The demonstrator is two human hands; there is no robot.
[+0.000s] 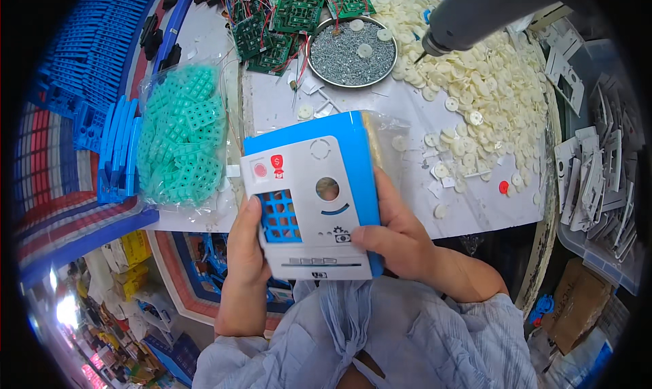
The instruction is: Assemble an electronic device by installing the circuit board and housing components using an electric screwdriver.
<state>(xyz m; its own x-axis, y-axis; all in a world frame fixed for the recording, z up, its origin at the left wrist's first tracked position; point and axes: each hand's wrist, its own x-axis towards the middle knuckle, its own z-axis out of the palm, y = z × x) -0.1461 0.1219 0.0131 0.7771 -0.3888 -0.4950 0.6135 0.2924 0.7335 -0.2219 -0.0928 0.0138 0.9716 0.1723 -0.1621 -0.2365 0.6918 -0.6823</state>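
Both my hands hold a blue plastic housing [358,178] with a white faceplate [305,205] in front of my chest, slightly tilted. Its faceplate has a square window with a blue grid behind it, a round hole and small printed symbols. My left hand [248,243] grips the left edge, thumb beside the window. On the right edge, my right hand [401,229] is closed, its thumb pressed on the faceplate's lower right. Most other fingers are hidden behind the housing.
A power screwdriver [448,36] hangs over a pile of cream discs [489,97]. Nearby are a bowl of screws [353,57], green circuit boards [297,13] with wires, bagged mint-green keypads [183,137], stacked blue parts [95,56] and a bin of white panels [598,178].
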